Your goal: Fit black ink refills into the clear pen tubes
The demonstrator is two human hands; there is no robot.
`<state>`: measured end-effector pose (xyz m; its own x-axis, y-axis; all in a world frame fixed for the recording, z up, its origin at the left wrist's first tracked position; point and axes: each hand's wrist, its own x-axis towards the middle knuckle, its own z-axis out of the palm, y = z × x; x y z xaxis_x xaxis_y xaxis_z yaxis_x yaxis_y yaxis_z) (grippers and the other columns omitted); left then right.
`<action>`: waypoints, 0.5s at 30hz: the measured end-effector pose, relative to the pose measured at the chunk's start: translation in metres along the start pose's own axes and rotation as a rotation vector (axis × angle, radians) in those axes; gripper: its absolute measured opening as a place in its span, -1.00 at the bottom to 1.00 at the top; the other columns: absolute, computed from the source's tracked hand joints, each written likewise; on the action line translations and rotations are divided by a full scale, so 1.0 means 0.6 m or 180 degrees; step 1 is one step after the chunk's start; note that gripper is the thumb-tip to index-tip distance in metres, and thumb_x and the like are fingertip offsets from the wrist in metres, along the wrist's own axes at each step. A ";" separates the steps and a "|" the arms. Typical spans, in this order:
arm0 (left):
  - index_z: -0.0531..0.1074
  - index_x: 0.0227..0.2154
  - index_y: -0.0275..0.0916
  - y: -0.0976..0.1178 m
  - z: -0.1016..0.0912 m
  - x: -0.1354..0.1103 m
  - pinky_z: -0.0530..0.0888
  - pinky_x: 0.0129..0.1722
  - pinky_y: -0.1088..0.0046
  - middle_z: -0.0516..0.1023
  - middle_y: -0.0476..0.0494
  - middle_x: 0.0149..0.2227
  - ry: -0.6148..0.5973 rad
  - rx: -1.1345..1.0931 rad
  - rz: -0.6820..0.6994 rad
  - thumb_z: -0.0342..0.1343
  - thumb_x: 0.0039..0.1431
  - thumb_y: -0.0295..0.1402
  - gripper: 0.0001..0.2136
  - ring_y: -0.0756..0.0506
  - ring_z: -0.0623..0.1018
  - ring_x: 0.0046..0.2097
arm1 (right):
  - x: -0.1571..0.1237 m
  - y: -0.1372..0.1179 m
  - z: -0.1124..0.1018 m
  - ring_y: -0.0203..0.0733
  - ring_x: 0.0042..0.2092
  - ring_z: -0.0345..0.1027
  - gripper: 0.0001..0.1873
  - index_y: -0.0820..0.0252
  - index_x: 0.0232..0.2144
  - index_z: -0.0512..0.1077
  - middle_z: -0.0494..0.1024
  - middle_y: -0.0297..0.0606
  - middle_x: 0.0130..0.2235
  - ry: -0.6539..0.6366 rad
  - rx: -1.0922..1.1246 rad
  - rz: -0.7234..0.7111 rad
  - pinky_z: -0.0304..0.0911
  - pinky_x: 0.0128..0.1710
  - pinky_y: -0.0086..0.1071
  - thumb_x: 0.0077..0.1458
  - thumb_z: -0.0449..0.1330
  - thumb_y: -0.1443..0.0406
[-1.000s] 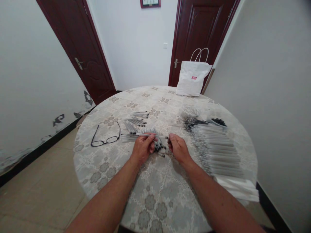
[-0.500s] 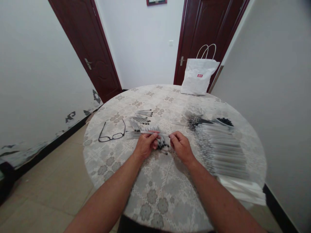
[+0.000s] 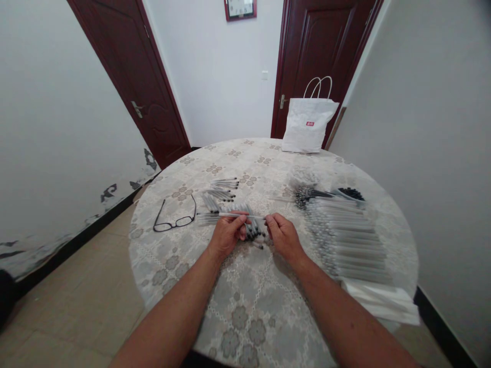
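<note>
My left hand (image 3: pixel 227 234) is closed around a slim, translucent pen barrel (image 3: pixel 253 217), which lies nearly level above the table. At the barrel's right end, my right hand (image 3: pixel 284 236) pinches the tip between thumb and fingers; whatever small part is there is hidden. Just beneath and between both hands rests a heap of similar pens (image 3: pixel 253 232) with dark ends, partly covered by my left hand. Beyond it lie small bunches of dark-ended pens (image 3: pixel 225 183). A large stack of pale barrels (image 3: pixel 356 240) is to the right of my right hand.
Behind the stack are thin dark rods (image 3: pixel 307 195) and a container of small black pieces (image 3: pixel 352 193). Folded eyeglasses (image 3: pixel 174 223) lie left. A white paper bag (image 3: pixel 309 128) stands at the back of the round table (image 3: pixel 245 332). White packaging (image 3: pixel 379 301) sits at the right edge.
The camera has tilted up slightly, showing more of the wall clock. Both hands keep their hold on the pen barrel, with the right fingers still at its end.
</note>
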<state>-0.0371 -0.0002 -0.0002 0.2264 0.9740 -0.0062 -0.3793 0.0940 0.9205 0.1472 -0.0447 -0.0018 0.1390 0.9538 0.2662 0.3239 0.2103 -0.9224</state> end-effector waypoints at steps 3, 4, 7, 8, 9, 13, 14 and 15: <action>0.58 -0.24 -0.34 0.002 -0.001 -0.001 0.33 -0.69 0.56 0.61 -0.11 -0.42 -0.0010 -0.0018 0.0019 0.42 0.00 -0.19 -0.65 0.09 0.39 -0.63 | -0.001 0.000 0.001 -0.24 -0.46 0.21 -0.58 0.13 -0.45 0.41 0.35 -0.40 -0.55 -0.0060 0.0091 -0.0049 0.09 -0.44 -0.40 0.31 0.03 0.00; 0.58 -0.24 -0.34 0.002 -0.001 -0.001 0.33 -0.69 0.56 0.61 -0.11 -0.43 -0.0016 -0.0028 0.0021 0.42 0.00 -0.19 -0.66 0.09 0.39 -0.64 | -0.001 -0.001 0.002 -0.24 -0.47 0.20 -0.57 0.13 -0.45 0.40 0.34 -0.40 -0.56 -0.0077 0.0122 -0.0051 0.08 -0.45 -0.40 0.31 0.03 0.00; 0.58 -0.25 -0.34 0.003 -0.001 -0.002 0.33 -0.69 0.55 0.61 -0.11 -0.44 -0.0022 -0.0023 0.0005 0.42 -0.01 -0.19 -0.66 0.09 0.38 -0.64 | -0.002 -0.003 0.003 -0.24 -0.47 0.18 -0.56 0.12 -0.47 0.38 0.32 -0.40 -0.56 -0.0071 0.0160 -0.0063 0.08 -0.46 -0.40 0.31 0.02 -0.01; 0.58 -0.26 -0.34 0.004 -0.001 -0.002 0.33 -0.69 0.55 0.61 -0.11 -0.44 -0.0020 -0.0016 -0.0006 0.42 -0.02 -0.19 -0.65 0.09 0.38 -0.64 | -0.003 -0.004 0.003 -0.24 -0.46 0.18 -0.56 0.12 -0.48 0.37 0.32 -0.40 -0.56 -0.0064 0.0167 -0.0083 0.08 -0.45 -0.40 0.31 0.03 0.00; 0.58 -0.26 -0.33 0.004 -0.001 -0.002 0.33 -0.68 0.55 0.60 -0.10 -0.45 -0.0017 -0.0014 -0.0016 0.43 -0.03 -0.19 -0.65 0.09 0.38 -0.64 | -0.003 -0.005 0.002 -0.24 -0.46 0.19 -0.57 0.12 -0.49 0.35 0.32 -0.40 -0.55 -0.0059 0.0184 -0.0106 0.09 -0.44 -0.40 0.30 0.04 0.01; 0.57 -0.26 -0.33 0.005 -0.001 -0.003 0.32 -0.68 0.56 0.59 -0.08 -0.46 -0.0043 -0.0062 -0.0034 0.44 -0.06 -0.19 -0.63 0.09 0.37 -0.64 | -0.005 -0.006 0.001 -0.26 -0.46 0.17 -0.67 0.11 -0.44 0.35 0.33 -0.41 -0.53 -0.0093 0.0375 -0.0142 0.10 -0.43 -0.41 0.28 0.08 0.06; 0.57 -0.26 -0.33 0.006 -0.001 -0.003 0.32 -0.68 0.56 0.59 -0.08 -0.46 -0.0054 -0.0088 -0.0032 0.45 -0.06 -0.19 -0.64 0.09 0.36 -0.64 | -0.005 -0.005 0.001 -0.26 -0.46 0.17 -0.70 0.11 -0.41 0.37 0.33 -0.42 -0.53 -0.0097 0.0433 -0.0132 0.10 -0.44 -0.41 0.27 0.09 0.07; 0.57 -0.26 -0.33 0.007 -0.001 -0.002 0.32 -0.68 0.56 0.59 -0.07 -0.46 -0.0068 -0.0115 -0.0030 0.45 -0.06 -0.20 -0.64 0.09 0.36 -0.64 | -0.006 -0.005 0.001 -0.26 -0.46 0.16 -0.72 0.11 -0.39 0.38 0.33 -0.42 -0.52 -0.0104 0.0485 -0.0123 0.10 -0.45 -0.41 0.26 0.11 0.08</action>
<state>-0.0396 -0.0011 0.0031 0.2491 0.9685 -0.0059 -0.4091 0.1108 0.9057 0.1450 -0.0483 -0.0004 0.0979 0.9503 0.2954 0.1822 0.2747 -0.9441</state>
